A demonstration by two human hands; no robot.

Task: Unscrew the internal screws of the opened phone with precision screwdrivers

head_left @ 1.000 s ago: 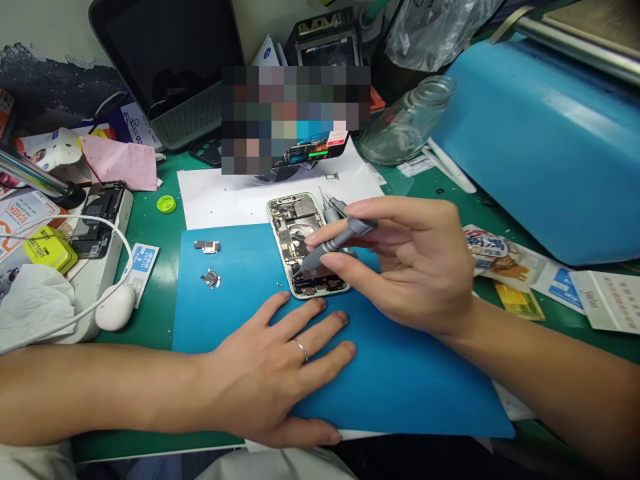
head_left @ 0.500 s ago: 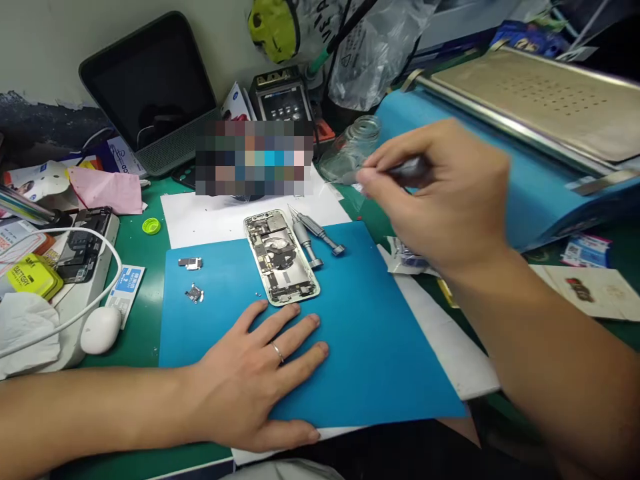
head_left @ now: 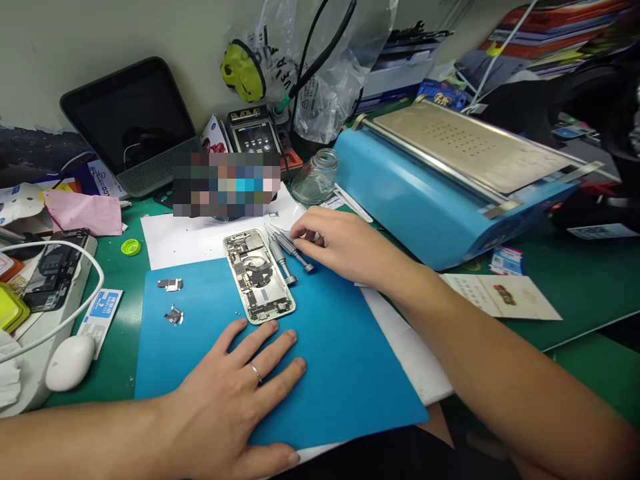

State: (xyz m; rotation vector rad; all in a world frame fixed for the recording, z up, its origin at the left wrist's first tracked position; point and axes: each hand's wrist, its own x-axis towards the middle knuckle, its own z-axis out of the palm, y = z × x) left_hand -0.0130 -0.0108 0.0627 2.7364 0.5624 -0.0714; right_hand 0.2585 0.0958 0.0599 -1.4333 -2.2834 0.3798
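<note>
My left hand (head_left: pixel 245 393) lies flat with spread fingers on the blue mat (head_left: pixel 350 373), just below an opened phone (head_left: pixel 260 277) whose inner parts show. My right hand (head_left: pixel 345 243) is at the mat's far edge, fingers curled, thumb and fingertips beside two grey screwdrivers (head_left: pixel 295 250). What it may hold is hidden by the fingers. The second screwdriver (head_left: pixel 281 262) lies closer to the phone's right side. To the phone's left sit a small metal-and-black part (head_left: pixel 171 285) and a small dark bracket-like part (head_left: pixel 174 315). Tiny bits (head_left: pixel 238 313) lie by the phone's lower left corner.
A blue machine with a metal plate (head_left: pixel 400 207) stands at right, a glass jar (head_left: pixel 316 177) beside it. White paper (head_left: pixel 165 233) lies behind the mat. At left are a white earbud case (head_left: pixel 71 363), a cable, a green cap (head_left: pixel 131 247) and another opened phone (head_left: pixel 57 270).
My right hand has come down and left from above the jar area to beside the screwdrivers. My left hand stays flat on the mat. The view has shifted to the right.
</note>
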